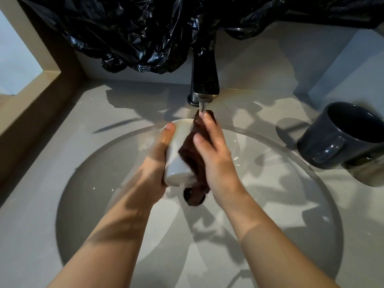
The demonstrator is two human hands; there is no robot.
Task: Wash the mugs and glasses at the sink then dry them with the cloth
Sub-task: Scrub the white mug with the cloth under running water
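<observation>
Left hand (pixel 158 156) grips the white mug (pixel 178 159) over the sink (pixel 99 204), mouth tilted toward the tap (pixel 204 80). Right hand (pixel 217 161) clasps the brown cloth (pixel 190 154) against the mug's side, under running water (pixel 202 107). On the counter (pixel 41 163) at right sits a dark mug (pixel 332 140), just beside a glass (pixel 369 173).

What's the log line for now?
washing | left hand holds white mug | right hand holds cloth on it | tap running | grey mug on counter
</observation>
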